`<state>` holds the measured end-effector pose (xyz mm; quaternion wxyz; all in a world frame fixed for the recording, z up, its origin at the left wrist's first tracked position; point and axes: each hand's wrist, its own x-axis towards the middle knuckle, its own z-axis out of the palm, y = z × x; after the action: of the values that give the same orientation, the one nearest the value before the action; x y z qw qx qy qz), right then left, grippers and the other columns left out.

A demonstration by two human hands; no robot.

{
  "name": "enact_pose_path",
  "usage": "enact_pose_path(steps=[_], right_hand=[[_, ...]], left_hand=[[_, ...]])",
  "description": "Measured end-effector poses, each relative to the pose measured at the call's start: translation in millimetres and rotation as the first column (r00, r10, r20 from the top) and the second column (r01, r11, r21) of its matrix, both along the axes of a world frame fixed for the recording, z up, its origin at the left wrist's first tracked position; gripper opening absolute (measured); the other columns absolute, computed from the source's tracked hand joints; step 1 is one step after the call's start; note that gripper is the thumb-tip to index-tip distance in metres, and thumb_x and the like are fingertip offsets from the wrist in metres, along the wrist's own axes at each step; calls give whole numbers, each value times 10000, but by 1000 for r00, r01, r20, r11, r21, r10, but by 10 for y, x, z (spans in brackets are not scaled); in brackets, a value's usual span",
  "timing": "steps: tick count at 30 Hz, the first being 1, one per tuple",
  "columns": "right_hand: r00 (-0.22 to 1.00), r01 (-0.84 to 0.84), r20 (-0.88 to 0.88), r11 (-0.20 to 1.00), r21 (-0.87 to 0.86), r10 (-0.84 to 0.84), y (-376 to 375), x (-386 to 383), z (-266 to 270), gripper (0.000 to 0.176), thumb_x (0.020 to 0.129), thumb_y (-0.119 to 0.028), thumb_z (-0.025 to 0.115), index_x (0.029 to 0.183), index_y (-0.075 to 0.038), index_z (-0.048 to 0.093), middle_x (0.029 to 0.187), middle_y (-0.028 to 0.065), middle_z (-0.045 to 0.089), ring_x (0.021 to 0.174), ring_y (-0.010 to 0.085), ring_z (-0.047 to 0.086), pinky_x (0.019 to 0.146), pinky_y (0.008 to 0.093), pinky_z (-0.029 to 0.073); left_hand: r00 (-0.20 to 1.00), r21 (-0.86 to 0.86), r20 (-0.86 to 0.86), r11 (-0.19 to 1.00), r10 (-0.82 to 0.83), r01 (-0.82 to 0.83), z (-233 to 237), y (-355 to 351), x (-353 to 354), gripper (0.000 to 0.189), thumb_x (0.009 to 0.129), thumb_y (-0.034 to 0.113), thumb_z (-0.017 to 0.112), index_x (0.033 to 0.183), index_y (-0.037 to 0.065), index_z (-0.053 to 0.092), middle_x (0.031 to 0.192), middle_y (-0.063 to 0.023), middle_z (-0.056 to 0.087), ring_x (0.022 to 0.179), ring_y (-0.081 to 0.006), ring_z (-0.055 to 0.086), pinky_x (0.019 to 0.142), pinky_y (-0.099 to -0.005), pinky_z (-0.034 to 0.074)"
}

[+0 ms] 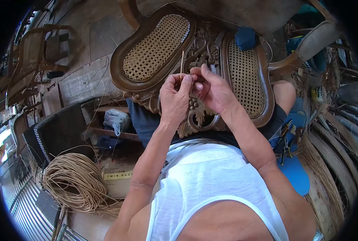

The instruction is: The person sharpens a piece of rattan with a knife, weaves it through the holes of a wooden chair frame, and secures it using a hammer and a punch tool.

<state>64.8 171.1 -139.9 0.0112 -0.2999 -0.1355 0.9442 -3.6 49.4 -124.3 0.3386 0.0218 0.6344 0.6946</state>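
My left hand (175, 98) is closed in a pinch, with a thin pale stick (182, 62) rising upward from its fingertips. Close beside it, my right hand (216, 91) has its thumb and fingers bent together; whatever lies between them is too small to make out. Both hands are above a carved wooden chair-back frame (118, 66), which rests across my lap. Woven cane fills its left panel (157, 48) and its right panel (245, 80). My hands partly hide the scrollwork between the panels.
A dark blue object (245, 38) sits on the right panel's top. At lower left lies a big coil of cane (72, 182), near a cardboard box (116, 188). Pliers (284, 142) and loose strands (321, 172) are at right; a cane-backed chair (30, 52) stands at far left.
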Motion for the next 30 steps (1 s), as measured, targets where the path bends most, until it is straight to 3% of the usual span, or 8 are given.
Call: enact_pose_path(steps=[4,11,13,17,18,23,26,30], right_hand=[[999,11,39,1000,-10,-10,-78,95,-99,66,907,-127,715,972,-128,706,849,-46,675,642,68,547,587,210,452],[996,-4,86,994,112,-6,-14,97,-75,43,928,-132,683,965,-115,698,847,-36,677,657,53,560,584,198,440],[993,-114,10,983,141,114,45,140,-119,56,943,-154,661,969,-104,670,846,-27,674,667,53,566,578,196,435],[945,-317,-81,948,9,316,196,210,-15,73,956,-172,639,972,-101,636,841,-26,635,676,45,558,580,185,425],[940,-337,-54,941,3,337,193,220,9,87,957,-171,635,983,-88,632,843,-21,622,675,45,547,593,194,429],[879,-471,-94,882,-26,467,238,269,22,112,959,-179,638,995,-73,633,848,-15,616,709,64,550,643,226,446],[853,-521,-81,852,-59,516,194,251,120,123,959,-195,647,981,-78,620,884,-23,603,796,66,559,686,244,448],[835,-549,-18,836,7,549,117,212,147,164,932,-195,701,982,-74,602,884,-28,599,765,54,537,647,216,416]], left_hand=[[980,-109,-194,994,-35,13,-1,-11,-3,174,974,154,650,978,-19,634,817,-14,658,750,-53,574,672,-217,483],[877,-284,-435,955,-204,81,68,-60,13,120,907,88,695,947,-9,638,799,-25,638,709,-70,568,648,-239,476],[825,-352,-478,926,-301,134,77,-105,-15,149,902,86,711,996,2,632,825,7,625,741,-40,532,670,-196,449],[843,-304,-434,932,-318,196,305,-138,-55,354,838,63,774,1162,21,641,865,24,610,628,-12,453,543,-189,386],[741,-310,-544,915,-395,260,257,-175,-102,422,796,66,807,1189,49,657,892,7,616,579,-15,424,495,-191,349],[661,-317,-581,880,-474,353,357,-249,-148,367,751,73,828,1095,80,698,903,-26,636,571,-37,463,495,-195,376],[604,-390,-533,805,-593,447,410,-293,-223,348,749,95,775,1080,78,673,993,-102,669,790,-246,691,640,-317,567],[469,-458,-556,724,-686,516,541,-298,-389,364,744,129,761,1087,69,655,1050,-125,676,853,-304,695,718,-374,587]])
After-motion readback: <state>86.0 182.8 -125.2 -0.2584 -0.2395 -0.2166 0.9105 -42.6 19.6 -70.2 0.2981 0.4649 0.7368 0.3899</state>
